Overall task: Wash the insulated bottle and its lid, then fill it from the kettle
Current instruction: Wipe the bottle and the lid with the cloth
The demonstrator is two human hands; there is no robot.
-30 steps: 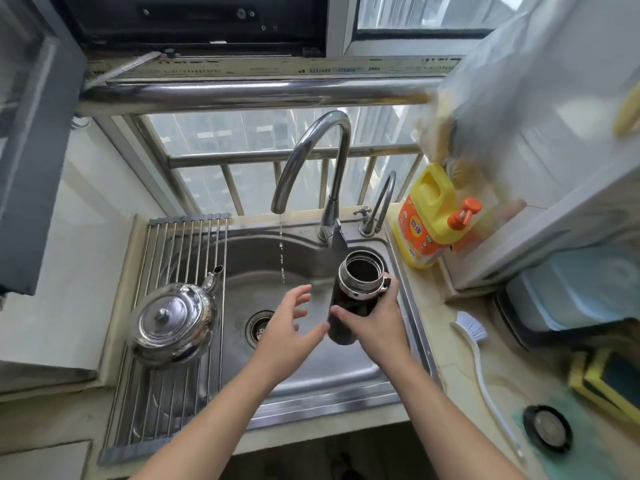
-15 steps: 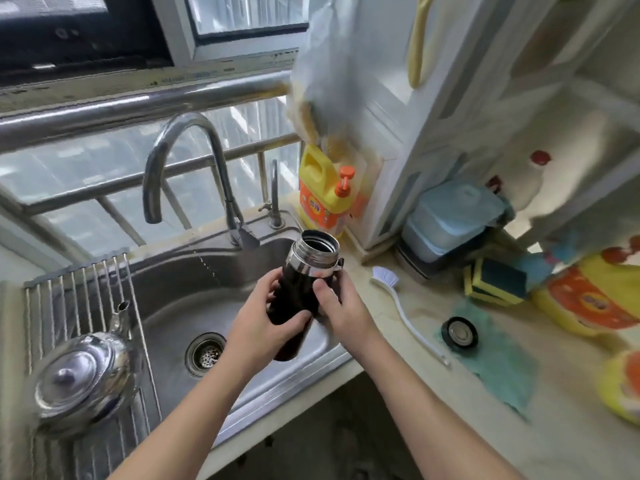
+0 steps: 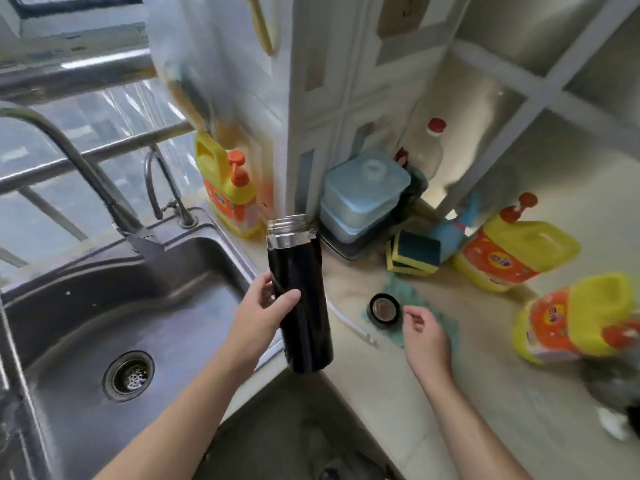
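Bottle count: one bottle point(image 3: 300, 299), one lid point(image 3: 384, 311).
Soap jugs: three.
Bottle axis: near upright, mouth up, above sink point(image 3: 207, 268) edge.
Lid: on desk point(image 3: 485, 393).
Left grip point(image 3: 258, 317): wrapped around bottle.
Right grip point(image 3: 426, 336): loosely spread, near lid.

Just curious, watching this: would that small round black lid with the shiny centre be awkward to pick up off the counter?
Probably not. The small round black lid looks rigid and light. It lies flat on the teal cloth, so it is unlikely to roll. Possibly wet, hence slippery. The right hand hovers beside it, open.
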